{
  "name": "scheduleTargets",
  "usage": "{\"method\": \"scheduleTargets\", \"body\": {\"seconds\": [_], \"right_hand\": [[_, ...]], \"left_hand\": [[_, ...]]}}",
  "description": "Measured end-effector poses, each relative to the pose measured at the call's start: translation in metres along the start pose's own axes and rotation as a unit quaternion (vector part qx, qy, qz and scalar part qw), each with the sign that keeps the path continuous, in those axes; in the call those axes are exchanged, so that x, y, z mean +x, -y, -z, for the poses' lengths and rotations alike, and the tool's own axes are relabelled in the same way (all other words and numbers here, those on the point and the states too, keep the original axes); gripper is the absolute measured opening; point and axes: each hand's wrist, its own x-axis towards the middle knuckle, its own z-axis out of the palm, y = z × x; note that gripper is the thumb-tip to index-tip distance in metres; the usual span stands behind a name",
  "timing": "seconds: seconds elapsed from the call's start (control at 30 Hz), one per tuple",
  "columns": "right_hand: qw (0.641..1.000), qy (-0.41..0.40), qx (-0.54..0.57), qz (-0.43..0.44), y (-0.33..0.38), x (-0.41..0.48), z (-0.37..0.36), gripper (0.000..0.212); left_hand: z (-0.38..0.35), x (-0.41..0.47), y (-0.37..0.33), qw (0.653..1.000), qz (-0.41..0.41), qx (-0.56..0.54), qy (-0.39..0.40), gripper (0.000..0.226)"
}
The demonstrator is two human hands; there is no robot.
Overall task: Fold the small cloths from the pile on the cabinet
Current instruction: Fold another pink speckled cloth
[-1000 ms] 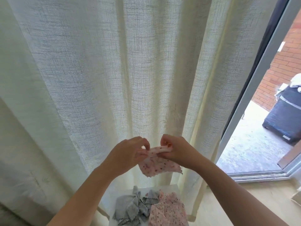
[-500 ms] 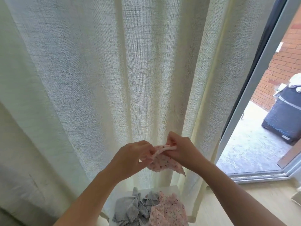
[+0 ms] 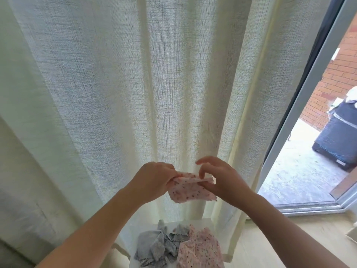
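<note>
The left hand [image 3: 154,178] has its fingers curled round the left end of a small pink spotted cloth [image 3: 190,192] and grips it there. The right hand [image 3: 222,180] pinches the right end of the same cloth between thumb and fingers, with one finger lifted free above the top edge. The cloth is held in the air straight above the cabinet [image 3: 204,222], well apart from its top; its upper edge is doubled over into a narrow band between the two hands and the rest hangs down below them. On the white top of the cabinet lies the pile: crumpled grey cloths [image 3: 156,246] toward its left side and pink spotted cloths [image 3: 199,252] touching them on its right side. A pale cream curtain [image 3: 135,93] hangs in folds right behind the cabinet. To the right of the cabinet runs a light wooden floor [image 3: 270,238], then a grey door frame [image 3: 301,105]; outside, beyond the frame, stand a dark bin [image 3: 336,136] and a red brick wall [image 3: 334,78].
</note>
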Motion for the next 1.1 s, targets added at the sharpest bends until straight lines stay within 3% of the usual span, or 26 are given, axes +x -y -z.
{"method": "scheduleTargets", "body": {"seconds": [0.23, 0.47, 0.57, 0.73, 0.9, 1.1], "right_hand": [[0.995, 0.002, 0.019, 0.098, 0.006, 0.004, -0.001, 0.007], [0.989, 0.132, 0.055, 0.031, -0.001, 0.017, -0.001, 0.012], [0.987, 0.148, 0.059, 0.019, 0.000, 0.019, -0.002, 0.016], [0.991, 0.107, 0.078, -0.031, -0.005, 0.015, 0.000, 0.018], [0.988, 0.075, 0.124, -0.059, -0.002, 0.014, -0.005, 0.020], [0.986, 0.053, 0.124, -0.099, -0.004, 0.015, 0.001, 0.022]], "left_hand": [[0.018, 0.008, 0.001, 0.999, -0.011, 0.032, 0.027, 0.025], [0.013, 0.011, 0.007, 0.992, -0.103, 0.054, 0.047, 0.022], [0.013, 0.010, 0.013, 0.990, -0.122, 0.044, 0.057, 0.022], [0.017, -0.002, 0.019, 0.994, -0.056, -0.003, 0.090, 0.025], [0.015, -0.001, 0.009, 0.998, -0.030, 0.019, 0.054, 0.018], [0.018, -0.001, 0.010, 0.998, 0.009, -0.004, 0.068, 0.015]]}}
